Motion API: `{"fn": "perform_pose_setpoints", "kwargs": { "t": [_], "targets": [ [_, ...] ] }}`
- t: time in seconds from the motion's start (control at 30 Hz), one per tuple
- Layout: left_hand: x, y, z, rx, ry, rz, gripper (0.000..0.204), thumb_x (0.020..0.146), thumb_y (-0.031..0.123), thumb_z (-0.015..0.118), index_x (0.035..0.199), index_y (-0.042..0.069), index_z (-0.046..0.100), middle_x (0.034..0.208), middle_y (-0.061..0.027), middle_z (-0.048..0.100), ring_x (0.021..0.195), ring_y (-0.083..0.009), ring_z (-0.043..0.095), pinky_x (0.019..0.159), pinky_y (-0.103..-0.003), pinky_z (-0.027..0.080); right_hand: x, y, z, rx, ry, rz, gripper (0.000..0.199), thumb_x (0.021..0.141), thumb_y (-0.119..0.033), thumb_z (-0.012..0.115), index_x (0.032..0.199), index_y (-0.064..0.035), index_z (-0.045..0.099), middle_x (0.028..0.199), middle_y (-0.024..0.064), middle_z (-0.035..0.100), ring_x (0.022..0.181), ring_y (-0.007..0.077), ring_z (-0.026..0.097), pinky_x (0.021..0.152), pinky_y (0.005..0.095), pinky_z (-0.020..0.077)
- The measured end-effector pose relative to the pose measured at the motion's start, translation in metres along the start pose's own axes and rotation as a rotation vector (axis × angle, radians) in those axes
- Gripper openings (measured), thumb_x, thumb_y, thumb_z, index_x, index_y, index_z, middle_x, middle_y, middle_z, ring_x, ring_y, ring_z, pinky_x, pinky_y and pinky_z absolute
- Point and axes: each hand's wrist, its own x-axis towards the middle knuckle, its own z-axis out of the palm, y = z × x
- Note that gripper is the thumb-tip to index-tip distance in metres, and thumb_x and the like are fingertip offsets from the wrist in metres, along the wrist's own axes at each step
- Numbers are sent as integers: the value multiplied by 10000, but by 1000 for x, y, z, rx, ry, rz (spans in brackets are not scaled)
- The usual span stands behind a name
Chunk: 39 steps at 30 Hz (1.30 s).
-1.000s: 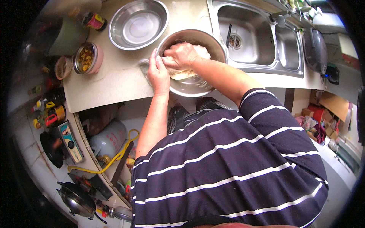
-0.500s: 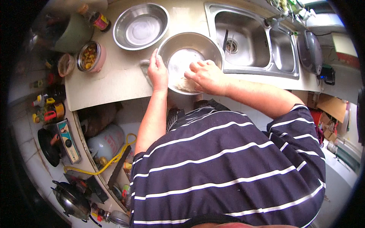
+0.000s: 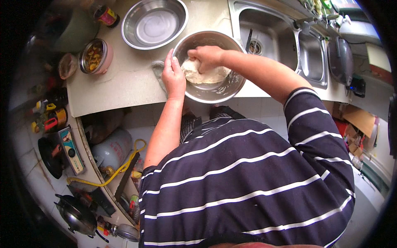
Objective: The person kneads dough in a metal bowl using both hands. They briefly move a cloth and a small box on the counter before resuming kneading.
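A steel mixing bowl (image 3: 230, 89) stands on the pale counter (image 3: 124, 82) in front of me. Inside it lies a lump of pale dough (image 3: 206, 74). My right hand (image 3: 206, 56) is curled into a fist and presses down on the top of the dough. My left hand (image 3: 173, 76) lies flat against the bowl's left outer rim, fingers together, steadying it.
An empty steel bowl (image 3: 154, 22) sits behind, with a small pink pot of chopped food (image 3: 94, 56) and a jar (image 3: 106, 15) to its left. A double sink (image 3: 285, 41) is on the right. Below left are a gas cylinder (image 3: 111, 149), yellow hose (image 3: 115, 171) and a stove (image 3: 62, 149).
My right hand went from the far side of the bowl to its right side, then back to the middle onto the dough. The left hand stayed on the bowl's rim.
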Motion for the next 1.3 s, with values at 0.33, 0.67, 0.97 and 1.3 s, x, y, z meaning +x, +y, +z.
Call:
{"fn": "perform_pose_setpoints", "kwargs": {
  "t": [0.33,0.67,0.97,1.3],
  "targets": [
    [0,3,-1,87,34,66,324,1024,164,500,1305,45,607,1191,-189,683,1060,-267,674,903,-353,509,-69,-19,12,217,26,-191,296,817,-346,695,971,-95,717,905,190,654,830,373,664,759,452,531],
    [2,-2,0,41,-6,3,340,1027,164,496,1323,27,590,1235,-172,673,1105,-239,658,939,-334,496,-47,-25,31,106,230,-108,147,801,-184,652,918,-96,645,882,158,650,863,367,659,734,485,515],
    [1,5,0,133,-7,75,348,1031,179,485,1328,26,581,1247,-185,662,1141,-279,646,956,-351,490,-67,15,8,-245,303,91,891,732,-498,775,1460,-139,407,1199,182,625,1131,331,619,948,460,488],
    [1,6,-1,151,-3,30,341,1026,187,494,1324,62,599,1195,-181,686,1078,-271,672,910,-356,509,-69,16,40,344,205,387,849,823,-612,681,1407,-22,506,1420,248,496,1333,396,468,1104,424,390]
  ]
}}
